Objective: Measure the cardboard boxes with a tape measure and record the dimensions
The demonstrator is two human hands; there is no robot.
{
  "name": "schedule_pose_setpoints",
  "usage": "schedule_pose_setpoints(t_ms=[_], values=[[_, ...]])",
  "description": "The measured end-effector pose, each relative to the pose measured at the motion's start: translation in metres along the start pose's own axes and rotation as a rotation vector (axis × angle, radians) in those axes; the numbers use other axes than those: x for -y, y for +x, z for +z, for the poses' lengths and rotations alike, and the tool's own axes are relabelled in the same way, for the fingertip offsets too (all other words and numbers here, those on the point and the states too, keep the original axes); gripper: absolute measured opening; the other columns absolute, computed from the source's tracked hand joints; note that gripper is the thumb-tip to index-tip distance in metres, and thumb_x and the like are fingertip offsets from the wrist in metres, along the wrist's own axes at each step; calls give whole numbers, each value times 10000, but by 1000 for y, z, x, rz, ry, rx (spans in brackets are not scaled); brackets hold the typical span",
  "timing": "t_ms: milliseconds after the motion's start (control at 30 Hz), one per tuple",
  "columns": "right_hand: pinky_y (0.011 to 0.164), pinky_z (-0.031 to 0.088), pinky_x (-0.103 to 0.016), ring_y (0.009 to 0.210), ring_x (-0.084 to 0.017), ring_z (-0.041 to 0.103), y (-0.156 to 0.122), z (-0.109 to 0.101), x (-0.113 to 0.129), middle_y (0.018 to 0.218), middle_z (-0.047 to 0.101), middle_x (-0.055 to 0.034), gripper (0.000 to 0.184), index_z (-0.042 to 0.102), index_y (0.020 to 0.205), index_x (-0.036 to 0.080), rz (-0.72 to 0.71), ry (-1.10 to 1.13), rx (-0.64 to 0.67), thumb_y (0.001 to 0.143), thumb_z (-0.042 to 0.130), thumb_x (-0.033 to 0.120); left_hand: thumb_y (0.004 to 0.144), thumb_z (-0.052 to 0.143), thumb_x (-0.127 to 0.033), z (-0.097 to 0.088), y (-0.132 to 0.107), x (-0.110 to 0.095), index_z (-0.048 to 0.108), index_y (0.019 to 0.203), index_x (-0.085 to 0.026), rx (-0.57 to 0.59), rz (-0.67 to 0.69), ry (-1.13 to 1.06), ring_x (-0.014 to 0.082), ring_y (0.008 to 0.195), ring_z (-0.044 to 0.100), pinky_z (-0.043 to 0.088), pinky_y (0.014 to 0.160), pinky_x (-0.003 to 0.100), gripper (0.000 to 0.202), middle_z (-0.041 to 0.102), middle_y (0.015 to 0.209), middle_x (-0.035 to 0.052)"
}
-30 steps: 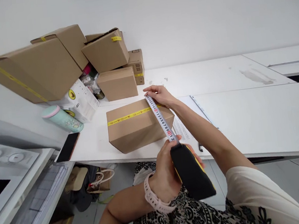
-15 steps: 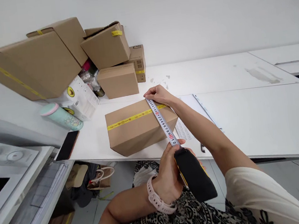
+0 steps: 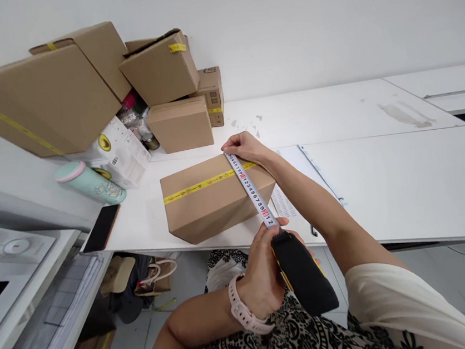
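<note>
A brown cardboard box [image 3: 206,205] with a yellow tape strip lies on the white table [image 3: 384,179], close to its near edge. My left hand [image 3: 262,272] is closed around the black and yellow tape measure case [image 3: 305,275], held below the table edge. The white blade [image 3: 251,192] runs from the case across the box's right end. My right hand [image 3: 244,146] pinches the blade's tip against the far top edge of the box. A pink watch sits on my left wrist.
Several cardboard boxes [image 3: 162,70] are stacked at the back left beside a white carton [image 3: 123,150] and a mint green bottle [image 3: 88,182] lying on its side. A black phone [image 3: 101,227] rests near the table's left corner. Papers and a clipboard [image 3: 300,178] lie under my right forearm.
Both hands keep the same grip on the tape measure over the box. The view has shifted slightly downward and right; the box looks unmoved.
</note>
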State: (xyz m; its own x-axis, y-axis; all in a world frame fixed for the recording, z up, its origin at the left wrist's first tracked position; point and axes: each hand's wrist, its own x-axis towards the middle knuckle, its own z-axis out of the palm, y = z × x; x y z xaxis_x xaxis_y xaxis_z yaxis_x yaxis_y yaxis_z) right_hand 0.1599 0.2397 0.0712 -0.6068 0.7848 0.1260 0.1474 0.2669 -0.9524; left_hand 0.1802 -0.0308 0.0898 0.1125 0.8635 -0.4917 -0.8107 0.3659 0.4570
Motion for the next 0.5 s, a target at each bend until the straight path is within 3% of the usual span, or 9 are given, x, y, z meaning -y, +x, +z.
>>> schedule_pose_setpoints(t_ms=[167,300,400,500], values=[[794,529,-350,756,-177,645,-1,1,0,788,730,-50,84,730,765,160,12,-8,-6,761,710,242,730,719,-388,-1,2,2,532,1015,-219,-8,-7,-12,186,613,626,528,707,386,380,616,692,-22],[806,531,-374,812,-200,660,-11,-3,14,839,737,-67,134,734,836,156,-50,1,-177,801,666,267,776,715,-446,-4,3,-2,516,1047,-237,-18,-5,3,173,555,605,512,594,329,395,620,672,-22],[886,525,-402,944,-221,665,-39,-12,39,973,743,-70,197,743,922,187,-188,-24,-313,864,619,329,862,634,-516,-5,0,-10,527,1113,-237,42,18,79,159,517,599,494,543,294,390,640,680,-9],[925,528,-430,1040,-247,656,-90,-13,67,1036,728,-53,261,756,986,255,-262,-89,-360,923,567,424,918,566,-552,-1,-5,-20,541,1173,-225,137,99,169,154,529,610,511,558,293,416,654,704,2]])
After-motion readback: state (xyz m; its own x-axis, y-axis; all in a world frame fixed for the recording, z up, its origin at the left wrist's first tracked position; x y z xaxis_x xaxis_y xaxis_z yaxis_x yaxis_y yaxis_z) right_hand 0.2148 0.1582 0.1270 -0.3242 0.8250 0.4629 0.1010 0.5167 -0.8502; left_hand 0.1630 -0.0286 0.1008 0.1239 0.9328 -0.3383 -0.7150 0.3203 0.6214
